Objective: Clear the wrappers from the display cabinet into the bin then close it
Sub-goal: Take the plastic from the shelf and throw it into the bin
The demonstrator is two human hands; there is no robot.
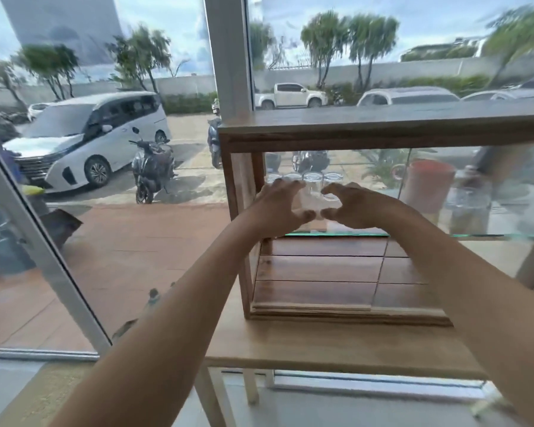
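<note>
Nearest the camera, two bare forearms stretch forward over the pale wooden tabletop (336,346), both reaching into the open left side of the display cabinet (383,127) that stands on it. Up at the glass shelf (336,233), the left hand (279,208) and the right hand (353,206) sit close together, fingers (293,188) curled and apart, cupped around something pale and see-through between them; thumb tips nearly meet. It is too blurred to say whether that is a wrapper or one of the clear glasses (312,178) lined up just behind, and a firm grip cannot be confirmed on either side. The wooden floor of the cabinet below the shelf looks bare, so the bottom appears cleared. Farther right, behind the sliding pane, stands an orange-lidded container (429,188). No bin is in view, so on this evidence the carry to the bin and the closing of the cabinet are both yet to come. Beyond the window, cars and scooters sit parked.
</note>
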